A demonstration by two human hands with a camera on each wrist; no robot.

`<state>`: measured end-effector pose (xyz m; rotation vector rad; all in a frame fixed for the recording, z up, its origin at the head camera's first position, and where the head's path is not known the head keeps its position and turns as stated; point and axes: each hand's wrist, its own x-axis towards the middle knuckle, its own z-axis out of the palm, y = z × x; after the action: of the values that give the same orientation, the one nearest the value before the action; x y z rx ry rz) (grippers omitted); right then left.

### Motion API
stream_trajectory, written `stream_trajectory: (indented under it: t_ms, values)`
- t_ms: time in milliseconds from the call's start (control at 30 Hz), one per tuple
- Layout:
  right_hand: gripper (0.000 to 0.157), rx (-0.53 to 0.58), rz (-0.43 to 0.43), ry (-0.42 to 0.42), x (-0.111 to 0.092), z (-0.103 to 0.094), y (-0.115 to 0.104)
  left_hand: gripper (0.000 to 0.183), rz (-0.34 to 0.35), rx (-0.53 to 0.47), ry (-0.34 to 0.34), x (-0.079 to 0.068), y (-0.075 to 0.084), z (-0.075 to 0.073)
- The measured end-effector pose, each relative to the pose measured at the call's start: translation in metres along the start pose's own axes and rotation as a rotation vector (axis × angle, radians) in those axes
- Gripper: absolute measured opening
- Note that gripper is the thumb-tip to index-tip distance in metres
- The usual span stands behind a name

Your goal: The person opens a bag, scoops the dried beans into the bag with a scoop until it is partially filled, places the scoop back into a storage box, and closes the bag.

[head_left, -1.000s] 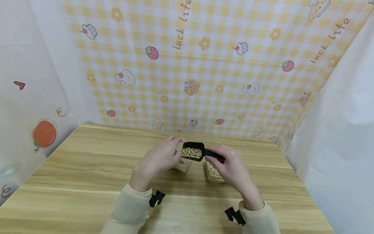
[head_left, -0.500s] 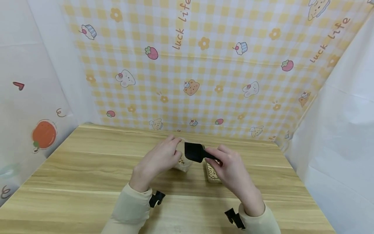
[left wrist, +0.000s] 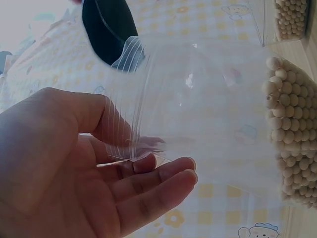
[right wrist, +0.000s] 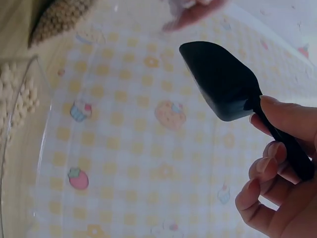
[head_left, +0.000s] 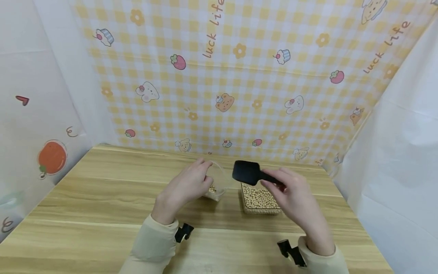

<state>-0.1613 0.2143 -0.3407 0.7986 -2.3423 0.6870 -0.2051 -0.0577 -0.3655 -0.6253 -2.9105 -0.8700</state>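
Observation:
My left hand (head_left: 186,184) pinches the ridged rim of a clear plastic jar (left wrist: 213,114) between thumb and fingers. Pale round beans, like soybeans (left wrist: 297,109), lie in the bottom of that jar. In the head view my right hand (head_left: 297,196) holds a black scoop (head_left: 247,173) by its handle, thumb on one side and fingers on the other. The scoop is raised to the right of the jar's mouth, over the far edge of a clear rectangular box (head_left: 262,211) of the same beans. No beans show on the scoop in the right wrist view.
Jar and box stand side by side on a wood-grain table (head_left: 102,198), a narrow gap between them. A yellow checked cloth (head_left: 239,83) with cartoon prints hangs behind the table, with white sheets (head_left: 400,152) at both sides.
The bean-filled scoop was turned over above the jar, and its beans are gone from view. The right hand has then moved right with the scoop. The left hand stays at the jar.

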Motion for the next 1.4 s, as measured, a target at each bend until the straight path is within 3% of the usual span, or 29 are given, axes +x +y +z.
stream_trajectory:
  t_ms: [200, 433, 567, 800, 1033, 1400]
  values:
    - [0.024, -0.093, 0.113, -0.077, -0.008, -0.018, 0.028, 0.051, 0.004, -0.003, -0.001, -0.001, 0.002, -0.001]
    - [0.019, -0.13, 0.307, -0.375, -0.021, -0.029, 0.065, 0.051, 0.001, -0.003, 0.001, -0.001, 0.002, 0.0]
    - [0.02, -0.15, 0.361, -0.466, -0.027, -0.029, 0.08, 0.051, -0.003, -0.006, 0.0, -0.001, 0.002, 0.0]
    - [0.025, -0.206, 0.422, -0.55, -0.029, -0.022, 0.091, 0.051, 0.006, -0.006, 0.009, -0.001, 0.003, 0.0]
    - [0.024, -0.205, 0.421, -0.595, -0.027, -0.009, 0.091, 0.051, 0.021, -0.005, 0.014, -0.001, 0.002, 0.002]
    - [0.028, -0.069, 0.474, -0.59, -0.035, -0.004, 0.107, 0.052, 0.008, -0.003, 0.005, -0.002, 0.001, 0.001]
